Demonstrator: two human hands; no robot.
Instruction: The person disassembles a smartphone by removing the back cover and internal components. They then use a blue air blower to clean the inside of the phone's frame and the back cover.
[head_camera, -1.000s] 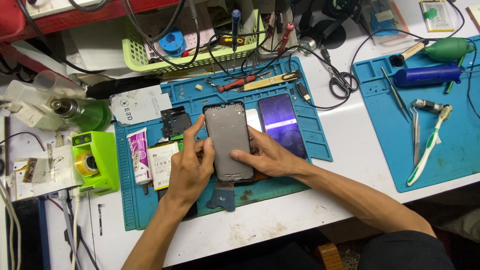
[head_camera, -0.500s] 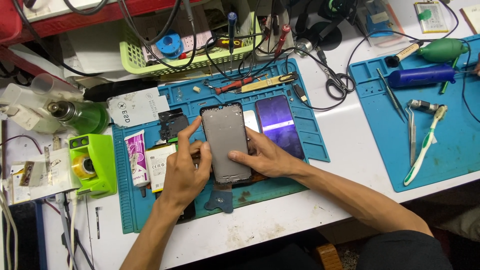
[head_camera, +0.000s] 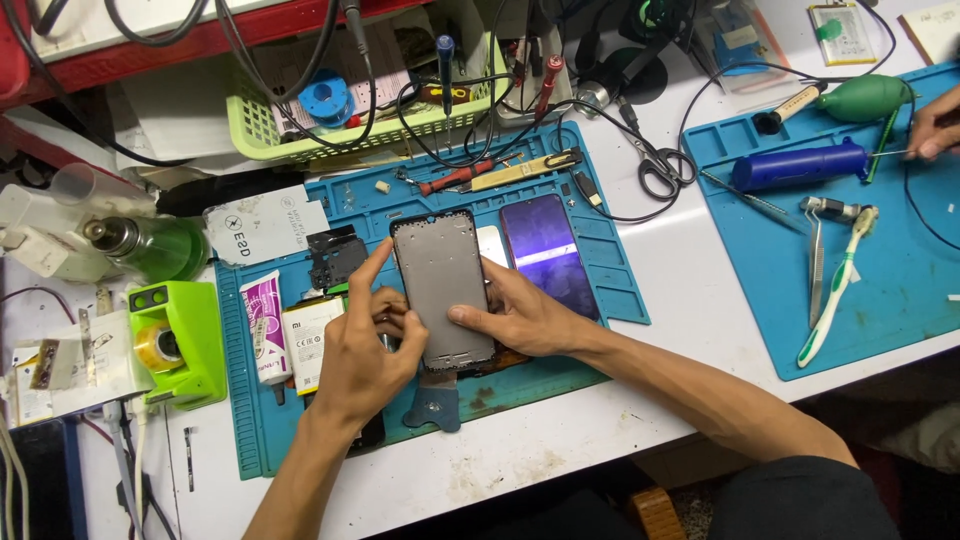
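Grey phone frame (head_camera: 443, 288) lies on the blue mat (head_camera: 600, 280), detached glass panel (head_camera: 548, 250) beside it. Left hand (head_camera: 362, 350) grips its left edge, forefinger extended; right hand (head_camera: 520, 315) presses flat on it. Reassembly unfinished.

A purple-lit phone screen (head_camera: 549, 252) lies beside a pink-white tube (head_camera: 264, 326).
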